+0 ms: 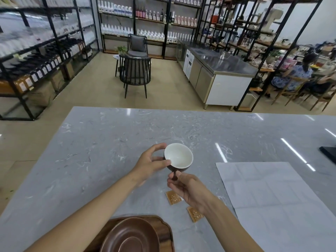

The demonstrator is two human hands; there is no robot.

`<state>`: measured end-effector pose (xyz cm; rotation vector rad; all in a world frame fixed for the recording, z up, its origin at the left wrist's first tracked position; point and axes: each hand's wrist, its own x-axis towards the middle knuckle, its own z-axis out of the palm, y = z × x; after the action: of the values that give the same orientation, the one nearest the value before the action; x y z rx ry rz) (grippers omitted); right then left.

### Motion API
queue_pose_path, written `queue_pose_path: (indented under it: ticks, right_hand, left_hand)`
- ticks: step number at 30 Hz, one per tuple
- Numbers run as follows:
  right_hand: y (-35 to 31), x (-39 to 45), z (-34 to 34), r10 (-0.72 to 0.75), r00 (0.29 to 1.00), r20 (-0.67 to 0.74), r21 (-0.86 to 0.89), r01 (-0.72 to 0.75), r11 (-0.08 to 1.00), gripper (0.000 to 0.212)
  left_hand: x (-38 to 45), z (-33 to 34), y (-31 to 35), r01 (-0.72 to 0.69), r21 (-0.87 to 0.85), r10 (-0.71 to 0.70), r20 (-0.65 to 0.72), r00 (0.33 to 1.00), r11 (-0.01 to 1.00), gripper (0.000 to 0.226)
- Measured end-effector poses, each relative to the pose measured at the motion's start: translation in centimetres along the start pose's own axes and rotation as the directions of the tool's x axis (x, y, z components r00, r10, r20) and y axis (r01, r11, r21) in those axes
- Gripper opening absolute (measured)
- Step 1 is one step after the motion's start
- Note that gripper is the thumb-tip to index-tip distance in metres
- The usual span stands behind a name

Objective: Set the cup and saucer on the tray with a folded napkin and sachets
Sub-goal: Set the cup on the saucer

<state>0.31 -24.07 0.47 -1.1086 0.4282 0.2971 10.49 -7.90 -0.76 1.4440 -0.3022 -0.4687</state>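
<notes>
Both hands hold a round cup (178, 157), glossy white inside, dark outside, above the veined grey marble counter (101, 142): left hand (149, 163) pinching its rim, right hand (189, 190) pinching its handle. A smooth brown saucer (131, 235) sits on the wooden tray (163, 228) at the near edge.

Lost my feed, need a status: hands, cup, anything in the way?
Both hands on cup: left hand at rim, right hand on handle. Saucer waits on tray. Path clear.
</notes>
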Motion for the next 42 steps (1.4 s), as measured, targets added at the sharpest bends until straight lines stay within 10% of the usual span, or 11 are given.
queue_pose_path:
  ticks: [42]
  right_hand:
    - [14.8, -14.7, 6.3, 0.224, 0.962, 0.155, -0.198, -0.192, 0.961, 0.036]
  left_hand:
    - [-26.2, -2.0, -5.5, 0.076, -0.002, -0.073, -0.311, 0.948, 0.997, 0.058]
